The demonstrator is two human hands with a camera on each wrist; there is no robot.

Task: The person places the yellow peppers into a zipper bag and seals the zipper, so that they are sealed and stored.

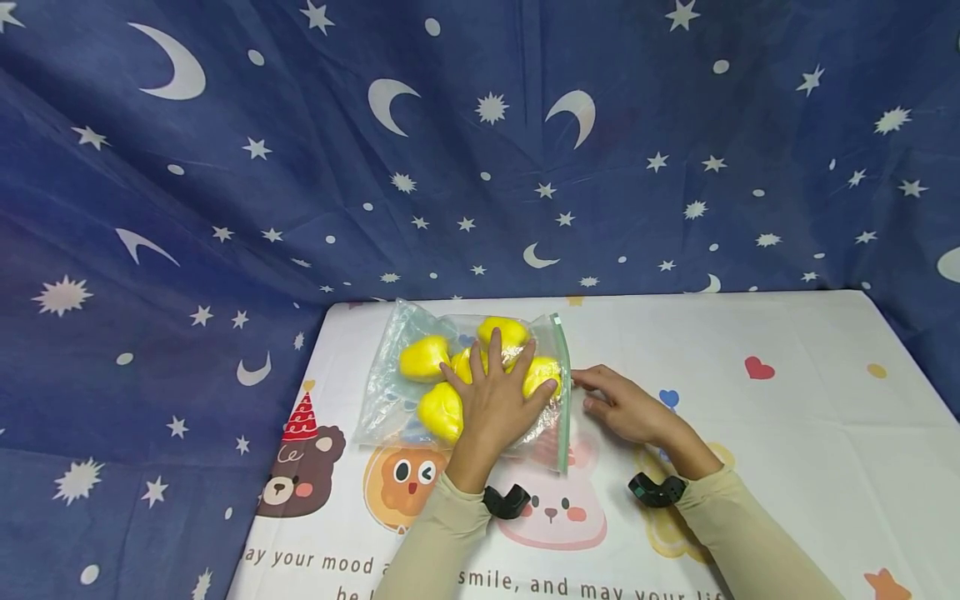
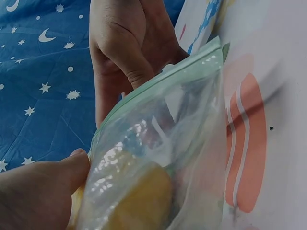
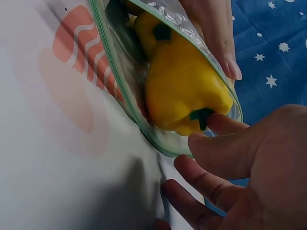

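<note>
A clear zip bag [image 1: 384, 417] with a green-edged mouth lies on the table, holding several yellow bell peppers [image 1: 423, 359]. My left hand [image 1: 498, 400] rests on top of it with fingers spread, over the peppers near the middle. At the bag's right edge is my right hand [image 1: 618, 404], its index finger reaching the mouth and its thumb apart from it. In the right wrist view the mouth gapes, and the index fingertip is right at the green stem [image 3: 201, 116] of the nearest bell pepper [image 3: 184, 86]. The thumb overlaps the green rim [image 3: 165, 152] there.
A white tablecloth [image 1: 787, 467] printed with cartoon animals and lettering covers the table. Behind and to the left hangs a dark blue curtain [image 1: 480, 192] with moons and stars. Each wrist wears a black camera mount [image 1: 507, 501].
</note>
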